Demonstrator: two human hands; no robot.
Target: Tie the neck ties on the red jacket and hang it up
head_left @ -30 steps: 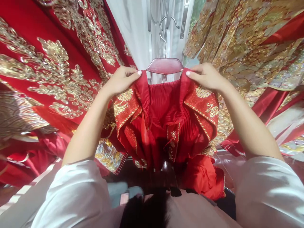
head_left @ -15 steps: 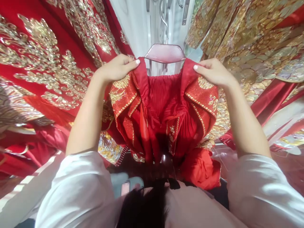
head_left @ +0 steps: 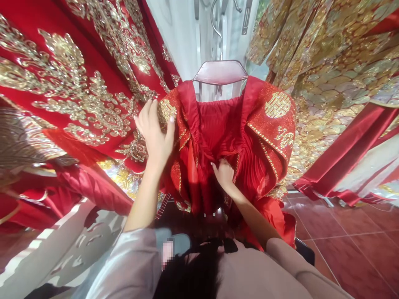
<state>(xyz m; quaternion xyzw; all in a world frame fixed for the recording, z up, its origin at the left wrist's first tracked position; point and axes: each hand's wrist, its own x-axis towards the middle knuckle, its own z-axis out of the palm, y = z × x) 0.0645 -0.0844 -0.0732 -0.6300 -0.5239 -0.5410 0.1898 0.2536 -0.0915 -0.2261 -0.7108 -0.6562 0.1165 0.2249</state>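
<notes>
A red garment with gold embroidery hangs in front of me on a pinkish hanger with a metal hook. My left hand lies on the garment's left shoulder panel, fingers stretched out and flat against the cloth. My right hand is lower down at the middle of the garment's front. Its fingers are curled and pinch a fold of the red pleated fabric near the front edge. Both forearms are bare below white sleeves.
More red and gold embroidered garments hang close on the left, gold ones on the right. Red fabric trails onto the reddish tiled floor at right. A white door or wall stands behind the hanger.
Both hands left the garment's shoulders beside the hanger. The left slid down onto the left panel and opened flat. The right dropped to the middle front and closed on the fabric.
</notes>
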